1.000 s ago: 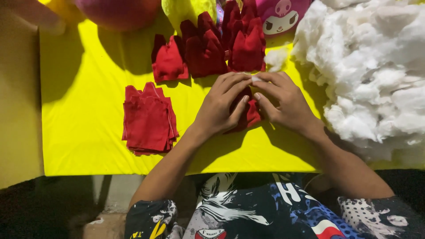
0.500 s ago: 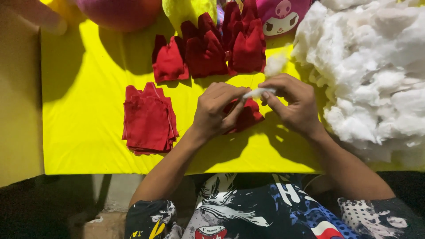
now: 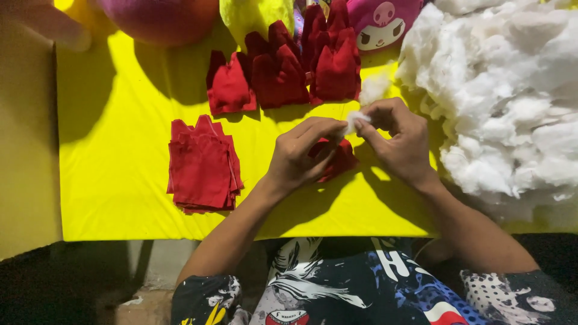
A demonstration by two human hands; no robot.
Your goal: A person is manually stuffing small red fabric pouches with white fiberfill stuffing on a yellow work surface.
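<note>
Nearest the camera, the person's patterned dark shirt (image 3: 337, 283) fills the bottom edge, and both forearms reach up from it over the yellow table (image 3: 120, 180). The left hand (image 3: 301, 156) sits near the middle, fingers curled narrow around a small red fabric piece (image 3: 337, 159) that lies under it on the table, its thumb and forefinger stretched toward 2 o'clock to pinch a small tuft of white stuffing (image 3: 354, 120). The right hand (image 3: 400, 141), just at 3 o'clock of the left, is also nearly closed, its fingertips meeting the same tuft from the other side, so both hands hold the stuffing between them just above the red piece. At 9 o'clock of the left hand, well apart, lies a flat stack of red fabric pieces (image 3: 201, 165). Farther off, at 12 o'clock, stand several stuffed red pieces (image 3: 283, 72) in a row. At 3 o'clock spreads a big heap of white stuffing (image 3: 506, 102). At the far edge sit a pink plush face (image 3: 379, 24) and a round pink plush (image 3: 162, 18).
</note>
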